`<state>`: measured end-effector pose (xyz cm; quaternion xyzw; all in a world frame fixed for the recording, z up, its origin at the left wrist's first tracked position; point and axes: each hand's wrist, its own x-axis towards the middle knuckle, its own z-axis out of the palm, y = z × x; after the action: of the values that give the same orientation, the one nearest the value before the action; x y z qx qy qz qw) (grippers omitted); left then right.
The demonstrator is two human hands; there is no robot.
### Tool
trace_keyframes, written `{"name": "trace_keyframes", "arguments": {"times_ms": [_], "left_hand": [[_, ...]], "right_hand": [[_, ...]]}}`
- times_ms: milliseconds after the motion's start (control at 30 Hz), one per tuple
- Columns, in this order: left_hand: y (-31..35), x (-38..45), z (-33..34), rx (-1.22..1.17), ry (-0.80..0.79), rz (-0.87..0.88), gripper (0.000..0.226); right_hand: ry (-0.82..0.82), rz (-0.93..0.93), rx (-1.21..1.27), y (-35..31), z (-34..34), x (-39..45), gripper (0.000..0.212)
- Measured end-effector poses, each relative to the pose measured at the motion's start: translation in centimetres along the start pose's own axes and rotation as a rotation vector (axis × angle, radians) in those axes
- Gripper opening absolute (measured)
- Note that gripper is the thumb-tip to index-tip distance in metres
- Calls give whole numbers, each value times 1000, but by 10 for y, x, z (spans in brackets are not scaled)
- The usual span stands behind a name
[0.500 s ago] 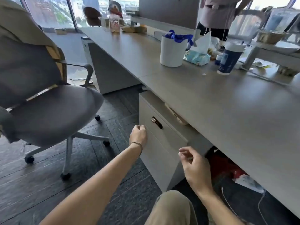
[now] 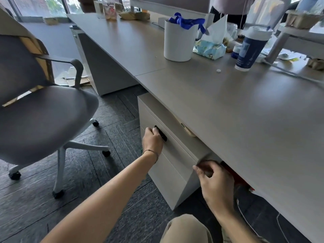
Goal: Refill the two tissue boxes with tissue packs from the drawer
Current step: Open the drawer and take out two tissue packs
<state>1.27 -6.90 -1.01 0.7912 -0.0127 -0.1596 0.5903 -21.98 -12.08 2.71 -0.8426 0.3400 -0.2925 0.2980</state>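
We find the drawer (image 2: 163, 137) shut, in the cabinet (image 2: 168, 169) tucked under the table's (image 2: 228, 106) near edge. The left hand (image 2: 152, 140) has its fingers curled onto the dark handle (image 2: 160, 132), a closing grip on it. The right hand (image 2: 214, 179) hovers loosely curled at the cabinet's near corner, holding nothing. No tissue packs are visible; we judge them inside. The drawer front looks rigid and should slide on a straight pull at the handle. Packs, we expect, are light and soft, best taken by their sides.
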Motion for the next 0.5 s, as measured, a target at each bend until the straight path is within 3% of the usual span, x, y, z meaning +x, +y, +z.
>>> {"name": "trace_keyframes", "arguments": {"times_ms": [333, 500], "left_hand": [[-1, -4, -3, -10, 43, 15, 34], [-9, -20, -34, -54, 146, 32, 26]], "right_hand": [[-23, -57, -36, 2, 0, 2, 15], [-154, -87, 62, -19, 5, -18, 15]]}}
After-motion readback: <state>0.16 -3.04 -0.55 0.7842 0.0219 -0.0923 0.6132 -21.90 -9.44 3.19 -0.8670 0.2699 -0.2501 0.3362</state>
